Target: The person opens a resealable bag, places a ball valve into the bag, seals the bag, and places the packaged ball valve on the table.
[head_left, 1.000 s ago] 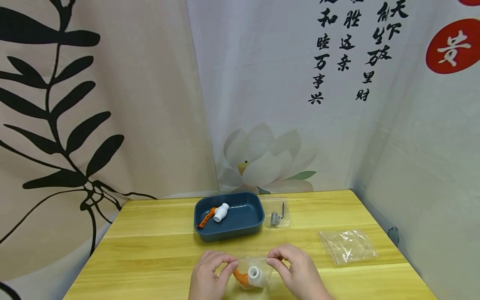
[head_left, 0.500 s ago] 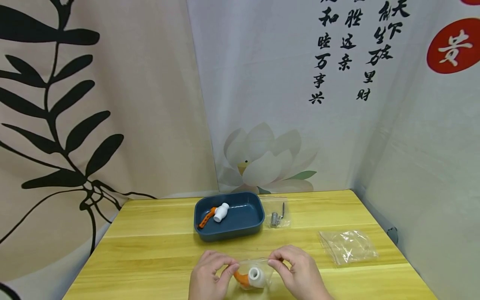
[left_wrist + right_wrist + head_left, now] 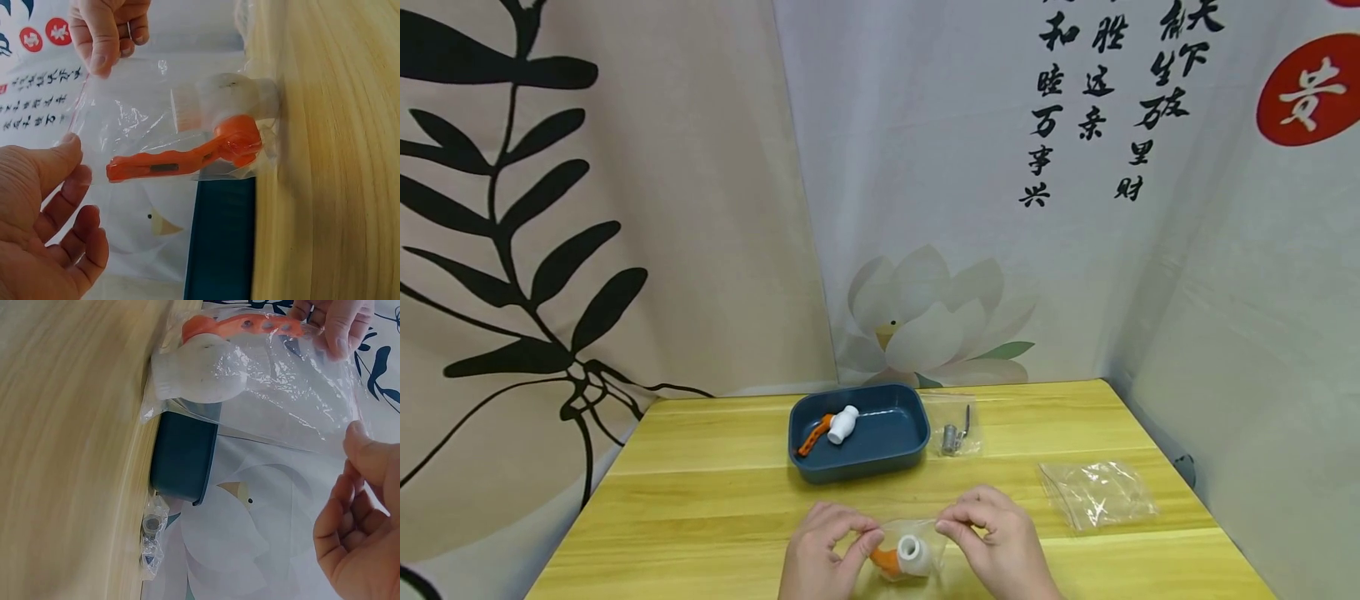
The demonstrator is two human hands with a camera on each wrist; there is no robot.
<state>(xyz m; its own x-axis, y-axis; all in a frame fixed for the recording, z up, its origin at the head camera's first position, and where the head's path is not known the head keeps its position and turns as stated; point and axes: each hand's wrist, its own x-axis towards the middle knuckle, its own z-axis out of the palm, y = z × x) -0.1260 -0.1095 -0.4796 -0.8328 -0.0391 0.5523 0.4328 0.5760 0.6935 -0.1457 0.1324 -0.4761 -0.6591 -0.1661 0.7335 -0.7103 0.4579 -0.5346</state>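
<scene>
A clear plastic zip bag point(image 3: 140, 112) hangs upright between my two hands, close to the tabletop. Inside it lies a ball valve point(image 3: 913, 554) with a white plastic body point(image 3: 225, 100) and a long orange lever handle point(image 3: 165, 164). My left hand point(image 3: 827, 550) pinches the bag's upper left corner between thumb and forefinger. At the opposite top corner, my right hand point(image 3: 1000, 537) pinches the edge in the same way. The right wrist view shows the bag's top edge stretched between the two hands, with the valve low in the bag.
Behind the hands stands a dark blue tray point(image 3: 880, 467) holding another white valve point(image 3: 842, 425) with an orange handle. Beside it lies a small clear bag point(image 3: 953, 425) of metal parts. An unfilled clear bag point(image 3: 1097, 496) lies flat at the right of the wooden table point(image 3: 700, 500).
Both hands keep their pinch on the bag's top corners. The left hand and the bag have shifted very slightly to the right.
</scene>
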